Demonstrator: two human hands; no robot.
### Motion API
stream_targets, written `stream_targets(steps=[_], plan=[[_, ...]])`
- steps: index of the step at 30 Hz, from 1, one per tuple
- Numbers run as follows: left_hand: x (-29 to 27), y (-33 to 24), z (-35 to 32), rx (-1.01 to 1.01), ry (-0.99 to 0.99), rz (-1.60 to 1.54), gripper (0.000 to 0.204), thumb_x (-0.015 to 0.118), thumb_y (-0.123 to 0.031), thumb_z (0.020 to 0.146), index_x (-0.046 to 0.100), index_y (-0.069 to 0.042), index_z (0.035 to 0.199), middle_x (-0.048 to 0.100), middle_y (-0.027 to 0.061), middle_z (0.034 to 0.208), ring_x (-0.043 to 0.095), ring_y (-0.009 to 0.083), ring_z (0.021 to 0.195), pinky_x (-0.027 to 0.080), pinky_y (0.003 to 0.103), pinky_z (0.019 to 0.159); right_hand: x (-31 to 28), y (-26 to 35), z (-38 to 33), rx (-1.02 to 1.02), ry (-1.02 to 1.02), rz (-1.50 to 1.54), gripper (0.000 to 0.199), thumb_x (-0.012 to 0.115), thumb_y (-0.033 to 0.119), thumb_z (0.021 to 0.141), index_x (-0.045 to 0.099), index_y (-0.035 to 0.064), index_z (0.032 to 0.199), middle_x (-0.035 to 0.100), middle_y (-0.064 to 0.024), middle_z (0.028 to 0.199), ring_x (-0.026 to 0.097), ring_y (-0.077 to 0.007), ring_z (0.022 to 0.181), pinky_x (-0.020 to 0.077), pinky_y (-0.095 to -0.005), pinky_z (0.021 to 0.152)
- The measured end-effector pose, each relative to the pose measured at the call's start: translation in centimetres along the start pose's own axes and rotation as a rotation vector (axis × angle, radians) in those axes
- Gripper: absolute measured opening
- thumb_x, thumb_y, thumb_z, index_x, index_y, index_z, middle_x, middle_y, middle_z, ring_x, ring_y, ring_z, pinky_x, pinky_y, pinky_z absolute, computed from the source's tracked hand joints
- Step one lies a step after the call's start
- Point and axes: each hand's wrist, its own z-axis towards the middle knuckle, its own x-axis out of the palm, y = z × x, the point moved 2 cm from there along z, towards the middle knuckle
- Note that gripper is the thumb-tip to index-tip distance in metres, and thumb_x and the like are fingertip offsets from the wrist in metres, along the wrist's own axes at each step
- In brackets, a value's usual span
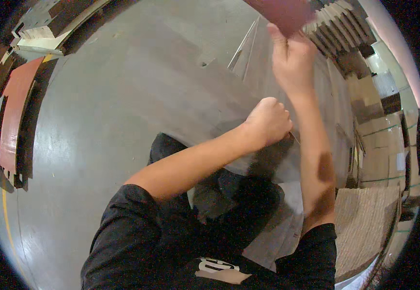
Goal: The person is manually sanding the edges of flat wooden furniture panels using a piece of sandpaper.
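Note:
My right hand [294,60] reaches far forward, its thumb and fingers closed on the edge of a flat dark red piece [287,14]. That piece runs off the top of the picture and is blurred, so its kind does not show. Lower and to the left, my left hand [269,123] is closed in a fist beside my right forearm. A thin line shows below its fingers; what they grip, if anything, is hidden. Beneath both hands lie large grey-brown flat sheets [210,96], smeared by motion.
Flat cardboard is stacked in bundles [338,26] at the far right, with strapped stacks [381,140] below. A brown corrugated stack [364,227] stands near right. A red-topped stack [19,106] is at the left, past grey floor [84,130]. My bent knee [166,147] is under my left forearm.

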Motion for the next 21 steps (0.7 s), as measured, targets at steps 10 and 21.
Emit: stream_targets(steps=[10, 21], plan=[[4.7, 0.9, 3.6, 0.079, -0.486, 0.000, 0.029, 0.056, -0.023, 0.095, 0.068, -0.013, 0.119, 0.066, 0.0119, 0.127, 0.058, 0.0285, 0.123, 0.045, 0.046, 0.103, -0.7, 0.0, -0.7, 0.055, -0.090, 0.142, 0.020, 0.069, 0.023, 0.088, 0.076, 0.0038, 0.089, 0.073, -0.0129, 0.120, 0.064, -0.0368, 0.118, 0.0539, -0.0490, 0.089], [0.7, -0.9, 0.6, -0.007, -0.005, -0.010, 0.029, 0.062, -0.024, 0.094, 0.068, -0.012, 0.119, 0.060, 0.0139, 0.133, 0.052, 0.0261, 0.129, 0.042, 0.044, 0.105, -0.9, 0.4, -1.5, -0.081, -0.018, -0.039, 0.010, 0.064, 0.010, 0.080, 0.074, 0.0067, 0.080, 0.074, -0.0155, 0.116, 0.059, -0.0390, 0.125, 0.0468, -0.0527, 0.100]])
